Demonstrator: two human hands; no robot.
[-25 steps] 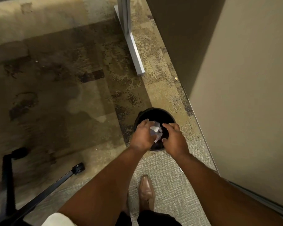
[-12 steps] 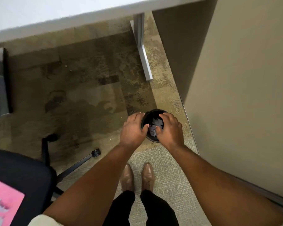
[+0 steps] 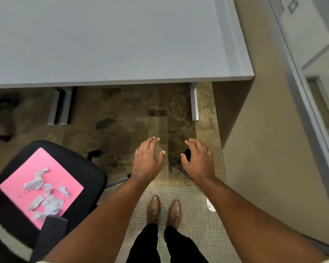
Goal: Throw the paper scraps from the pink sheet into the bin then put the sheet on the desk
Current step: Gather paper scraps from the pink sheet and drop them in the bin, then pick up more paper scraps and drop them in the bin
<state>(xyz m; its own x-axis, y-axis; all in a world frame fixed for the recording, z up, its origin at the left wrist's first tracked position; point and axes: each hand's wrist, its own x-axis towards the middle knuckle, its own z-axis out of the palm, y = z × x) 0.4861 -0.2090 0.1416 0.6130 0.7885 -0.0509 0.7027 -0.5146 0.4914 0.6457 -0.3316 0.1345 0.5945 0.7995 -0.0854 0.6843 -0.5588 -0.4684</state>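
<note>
The pink sheet (image 3: 27, 179) lies on the black seat of an office chair (image 3: 87, 175) at the lower left. Several pale paper scraps (image 3: 46, 198) are scattered on the sheet. My left hand (image 3: 146, 162) and my right hand (image 3: 198, 162) hover open and empty over the floor in the middle, fingers spread. The small black bin (image 3: 186, 156) stands on the carpet directly under my right hand, which hides most of it. The grey desk (image 3: 112, 38) fills the top of the view.
A beige wall panel (image 3: 264, 149) runs close along the right side of the bin. Desk legs (image 3: 194, 103) stand on the patterned carpet under the desk. My brown shoes (image 3: 164, 209) are on a lighter carpet strip below the hands.
Both hands have let go of the scraps over the bin and lifted away, open. The view has risen, bringing the desk top, the chair and the pink sheet into sight.
</note>
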